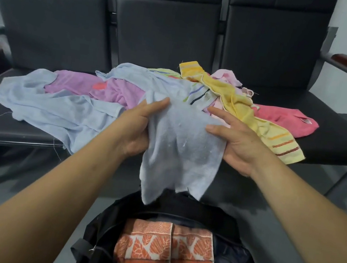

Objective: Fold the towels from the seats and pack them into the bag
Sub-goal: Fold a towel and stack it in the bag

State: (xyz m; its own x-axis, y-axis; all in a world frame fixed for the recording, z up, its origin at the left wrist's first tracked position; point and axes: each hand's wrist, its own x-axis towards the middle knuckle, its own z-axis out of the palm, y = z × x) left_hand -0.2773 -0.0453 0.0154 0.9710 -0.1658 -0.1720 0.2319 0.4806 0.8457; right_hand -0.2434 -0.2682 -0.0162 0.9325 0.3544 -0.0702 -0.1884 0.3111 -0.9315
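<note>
Both our hands are up in front of the seats, holding one pale blue towel between them. Our left hand has its fingers curled into the towel's left edge, clamped on the cloth. Our right hand pinches the right edge, thumb pressed on the near face and fingers reaching behind. The towel is bunched between the two grips. Its lower part hangs loose and rumpled, with the bottom corner dangling just above the open mouth of the bag.

The bag is black and sits on the floor below our forearms, unzipped. Inside it lies a folded orange towel with a leaf pattern, flat against the left and middle of the opening; dark lining shows to its right.

Behind the held towel, the rest of the pile is spread unfolded across the seats. A second blue towel sprawls on the left, its edge drooping over the front of the seat. A purple towel lies partly under it. A yellow towel with striped ends runs across the right side, overlapping a red-pink towel. A pale pink one peeks out at the back.
</note>
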